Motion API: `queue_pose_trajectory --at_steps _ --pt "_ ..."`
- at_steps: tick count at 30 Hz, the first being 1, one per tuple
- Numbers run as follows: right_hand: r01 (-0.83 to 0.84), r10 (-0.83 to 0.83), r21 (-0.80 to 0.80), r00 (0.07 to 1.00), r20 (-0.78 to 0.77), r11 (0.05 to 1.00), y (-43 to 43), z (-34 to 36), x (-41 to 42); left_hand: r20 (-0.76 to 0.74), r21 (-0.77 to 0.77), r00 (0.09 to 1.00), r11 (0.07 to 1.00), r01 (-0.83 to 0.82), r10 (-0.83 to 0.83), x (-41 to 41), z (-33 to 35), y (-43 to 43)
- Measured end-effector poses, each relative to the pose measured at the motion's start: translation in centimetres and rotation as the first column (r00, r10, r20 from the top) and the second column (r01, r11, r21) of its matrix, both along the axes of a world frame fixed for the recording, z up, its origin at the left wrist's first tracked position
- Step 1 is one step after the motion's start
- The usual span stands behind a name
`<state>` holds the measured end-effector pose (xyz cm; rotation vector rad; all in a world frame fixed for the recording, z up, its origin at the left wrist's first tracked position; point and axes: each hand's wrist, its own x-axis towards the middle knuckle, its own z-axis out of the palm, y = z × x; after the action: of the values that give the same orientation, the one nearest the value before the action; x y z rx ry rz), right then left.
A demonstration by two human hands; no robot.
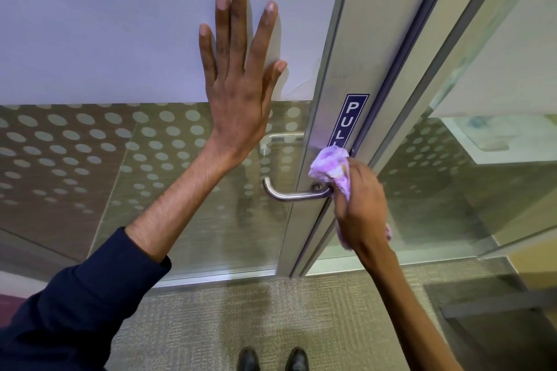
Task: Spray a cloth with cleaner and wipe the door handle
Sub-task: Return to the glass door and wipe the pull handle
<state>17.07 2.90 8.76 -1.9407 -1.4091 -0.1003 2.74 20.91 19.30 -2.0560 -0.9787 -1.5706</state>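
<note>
Grey carpet [241, 310] underfoot, black shoes [272, 358] at the bottom edge, glass door [180, 159] ahead. The right hand [360, 208] is bunching the purple cloth [331, 167] against the hinge end of the steel door handle [294, 194], so wiping looks underway; next, I'd say, sweeping along the lever. Further up, the left hand [241, 81] is pressing flat, fingers spread, bracing the door. No spray bottle showing; the PULL sticker [349, 120] is partly covered.

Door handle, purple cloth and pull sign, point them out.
door handle [289, 196], head view, on the bar.
purple cloth [331, 167], head view, bunched top.
pull sign [349, 117], head view, its lettering.
</note>
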Motion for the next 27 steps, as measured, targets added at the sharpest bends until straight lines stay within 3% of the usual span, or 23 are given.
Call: queue_pose_trajectory --at_steps 4,15,27 --pt "0.009 -0.009 0.004 0.995 0.103 1.000 0.9 -1.8 0.0 -0.005 0.000 1.000 1.000 -0.001 0.001 -0.1 -0.1 0.1" --pt "0.114 -0.104 0.177 0.992 -0.069 0.978 2.3 -3.5 -1.5 0.008 0.018 1.000 1.000 0.000 0.000 0.2 -0.1 0.3" --pt "0.240 -0.225 0.140 0.968 -0.111 0.961 2.3 -3.1 -3.8 -0.009 0.010 0.999 0.999 -0.036 0.036 0.5 0.0 0.3"
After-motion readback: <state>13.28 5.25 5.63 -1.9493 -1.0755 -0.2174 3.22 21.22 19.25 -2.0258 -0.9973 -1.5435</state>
